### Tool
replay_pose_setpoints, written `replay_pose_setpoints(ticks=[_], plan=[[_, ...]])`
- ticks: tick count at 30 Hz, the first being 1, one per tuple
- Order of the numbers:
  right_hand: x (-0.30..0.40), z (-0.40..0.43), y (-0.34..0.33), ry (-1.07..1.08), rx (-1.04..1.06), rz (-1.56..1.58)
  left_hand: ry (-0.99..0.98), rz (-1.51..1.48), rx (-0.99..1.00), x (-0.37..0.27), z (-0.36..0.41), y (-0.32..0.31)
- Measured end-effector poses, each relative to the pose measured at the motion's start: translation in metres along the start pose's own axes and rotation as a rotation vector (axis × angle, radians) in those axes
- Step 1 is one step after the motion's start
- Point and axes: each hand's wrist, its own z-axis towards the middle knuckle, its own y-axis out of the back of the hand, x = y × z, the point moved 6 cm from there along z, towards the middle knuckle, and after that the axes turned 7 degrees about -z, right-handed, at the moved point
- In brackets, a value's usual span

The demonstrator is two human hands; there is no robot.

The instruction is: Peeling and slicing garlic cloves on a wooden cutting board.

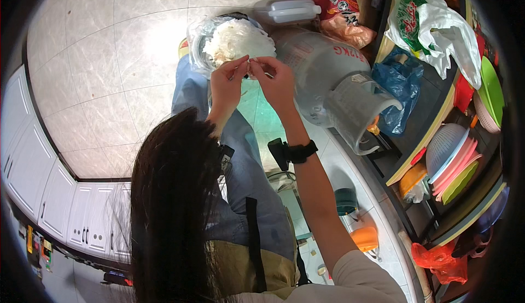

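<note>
My left hand and my right hand meet in front of me with thumbs and fingertips pinched together. Between the fingertips is a small pale piece, mostly hidden, so its kind is unclear. Just beyond the fingers, a heap of white papery peelings fills a container lined with a clear plastic bag, which stands on the floor by my knees. Dark straps with small devices sit on both wrists. Long dark hair covers my left forearm.
A grey gas cylinder stands close to my right hand. Beyond it are a translucent plastic jug and a red printed sack. Shelving on the right holds a blue plastic bag and colanders. White cabinets line the left.
</note>
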Motion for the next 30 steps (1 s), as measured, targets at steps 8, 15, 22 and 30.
replay_pose_setpoints(ticks=[8, 15, 22, 30], plan=[[0.011, 0.01, -0.009, 0.034, 0.135, -0.058, -0.301, 0.305, -0.116, -0.034, -0.014, 0.01], [0.012, 0.011, -0.014, 0.02, 0.183, -0.033, -0.359, 0.323, -0.11, -0.042, -0.019, 0.014], [0.019, 0.011, -0.018, 0.023, 0.247, -0.073, -0.359, 0.237, -0.098, -0.042, -0.018, 0.019], [0.018, 0.01, -0.017, -0.002, 0.325, -0.052, -0.524, 0.438, -0.067, -0.057, -0.023, 0.015]])
